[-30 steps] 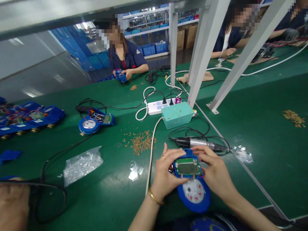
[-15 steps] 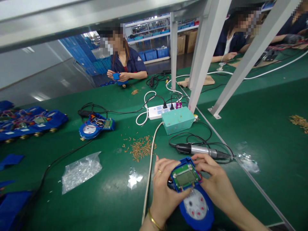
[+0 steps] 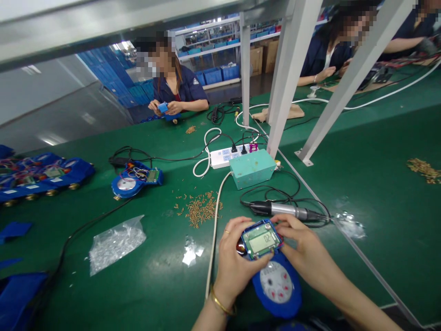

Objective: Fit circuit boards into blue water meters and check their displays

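Note:
A blue water meter (image 3: 257, 280) is held near the table's front edge, its round dial facing up and a green circuit board with a small display (image 3: 262, 241) in its upper housing. The display shows digits. My left hand (image 3: 234, 257) grips the housing from the left, thumb along its lower edge. On the right side, my right hand (image 3: 299, 246) is closed around the housing's edge near red wires, with fingers at the top corner. Just beyond the hands lies an electric screwdriver (image 3: 284, 210) with a black and silver body.
Behind are a teal box (image 3: 252, 169) and a white power strip (image 3: 220, 158). Brass screws (image 3: 201, 210) lie heaped beside a cable. A clear bag of small parts (image 3: 117, 243), another open meter (image 3: 127, 184) and more blue meters (image 3: 48, 172) are leftward. Metal posts (image 3: 292, 69) rise ahead; co-workers sit across.
The display has gone from blank to showing digits. Both hands and the meter sit slightly higher and further left in view; the whole scene has shifted a little left too.

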